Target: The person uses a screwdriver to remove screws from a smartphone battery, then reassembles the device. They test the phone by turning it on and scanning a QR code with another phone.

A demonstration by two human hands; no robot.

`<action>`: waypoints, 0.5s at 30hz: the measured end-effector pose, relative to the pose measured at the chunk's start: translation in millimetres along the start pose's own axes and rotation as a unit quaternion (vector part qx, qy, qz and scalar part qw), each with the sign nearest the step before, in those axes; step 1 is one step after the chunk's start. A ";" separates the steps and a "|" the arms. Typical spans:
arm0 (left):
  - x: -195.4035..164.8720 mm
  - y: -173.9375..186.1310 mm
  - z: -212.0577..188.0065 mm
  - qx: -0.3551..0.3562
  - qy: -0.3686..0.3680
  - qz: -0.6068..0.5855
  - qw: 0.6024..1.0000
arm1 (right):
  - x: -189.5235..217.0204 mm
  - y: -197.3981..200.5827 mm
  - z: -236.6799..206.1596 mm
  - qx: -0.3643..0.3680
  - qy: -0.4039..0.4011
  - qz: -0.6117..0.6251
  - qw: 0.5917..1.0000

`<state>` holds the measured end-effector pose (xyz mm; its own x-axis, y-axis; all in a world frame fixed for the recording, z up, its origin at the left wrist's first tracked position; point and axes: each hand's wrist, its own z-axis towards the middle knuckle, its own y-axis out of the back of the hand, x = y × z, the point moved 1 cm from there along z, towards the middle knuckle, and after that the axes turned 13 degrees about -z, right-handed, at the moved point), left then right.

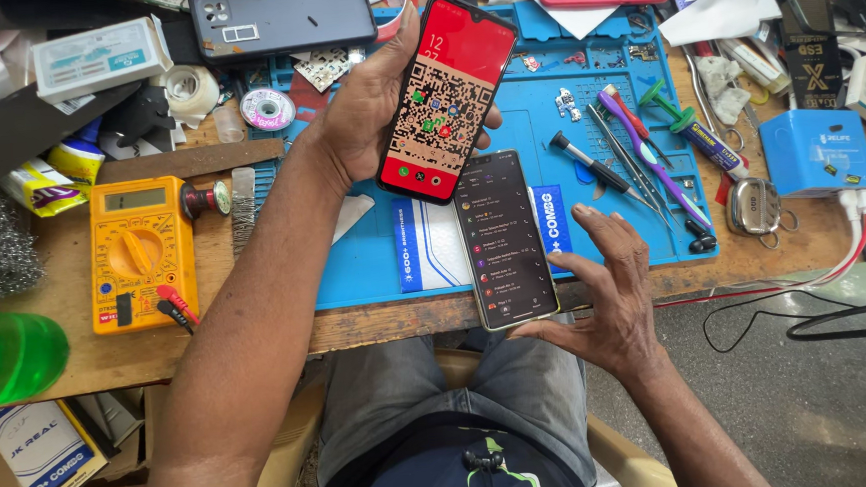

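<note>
**Two phones powered on, one in hand, one on the mat**

Counter (258, 334) cluttered; blue work mat (547, 146) in the middle. Left hand (365, 107) closed around red-screen phone (447, 97), raised over the mat, pattern showing. Dark phone (504, 239) lies flat at the counter's near edge, list on screen — right hand (611, 293) spread open, empty, thumb at its lower corner. Both assembled and lit; screwdrivers (638, 151) untouched — checking looks underway, judging from this.

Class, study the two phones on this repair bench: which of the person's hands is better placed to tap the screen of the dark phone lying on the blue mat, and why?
Probably the right hand: it is empty, fingers spread, beside the dark phone at its lower edge. The left hand is wrapped around the raised red phone, so it is occupied.
</note>
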<state>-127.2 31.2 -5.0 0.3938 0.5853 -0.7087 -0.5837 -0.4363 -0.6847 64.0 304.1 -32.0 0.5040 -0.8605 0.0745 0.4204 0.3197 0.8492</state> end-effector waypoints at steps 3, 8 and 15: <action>-0.2 1.5 0.4 0.009 0.017 -0.009 1.000 | 0.2 0.1 -1.2 -0.008 -0.006 0.010 1.000; -2.3 1.1 -0.7 -0.017 0.004 0.003 1.000 | 1.4 2.0 -1.9 -0.016 -0.004 0.011 1.000; -7.2 -7.3 1.9 -0.036 -0.109 -0.071 0.991 | 3.2 9.3 -1.4 -0.043 -0.025 0.065 0.997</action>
<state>-127.1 31.5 5.4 0.3010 0.7743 -0.5567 -0.4778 -0.3828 -0.7907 70.6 304.9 -24.6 0.5217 -0.8273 0.2083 0.4175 0.4605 0.7833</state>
